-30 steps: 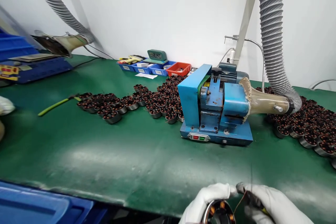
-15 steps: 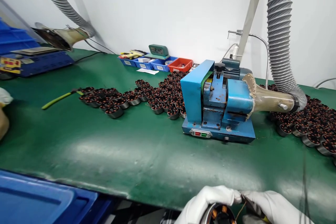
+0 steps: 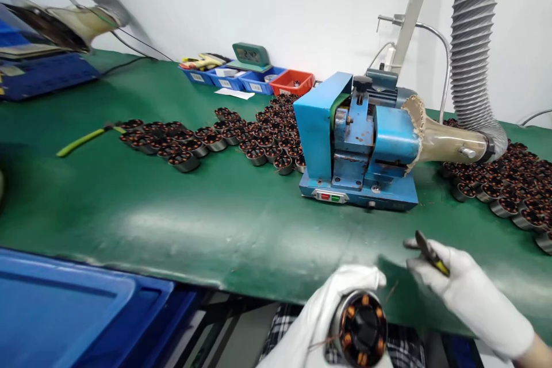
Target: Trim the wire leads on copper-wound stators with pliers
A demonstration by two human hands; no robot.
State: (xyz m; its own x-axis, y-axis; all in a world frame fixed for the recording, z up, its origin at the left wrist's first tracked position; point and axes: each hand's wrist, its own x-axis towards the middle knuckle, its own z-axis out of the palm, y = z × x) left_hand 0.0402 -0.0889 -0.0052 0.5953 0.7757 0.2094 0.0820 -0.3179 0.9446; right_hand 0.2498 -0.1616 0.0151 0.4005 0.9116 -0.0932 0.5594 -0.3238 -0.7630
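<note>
Both of my hands wear white gloves at the near edge of the green bench. My left hand is closed round a round motor stator with copper windings, its face turned toward me. My right hand is closed on small cutting pliers with a yellow and black handle, jaws pointing up and left. A thin copper wire end sticks out of the stator between the hands. The pliers are a short way to the right of the stator, not touching it.
A blue bench machine with a grey ribbed suction hose stands mid-bench. Several stators lie in groups left and right of it. Small blue and red bins sit at the wall. A blue crate lies below left.
My right hand with the pliers has drawn away to the right and up from the stator. The left hand and stator show more fully as the view dropped and tilted.
</note>
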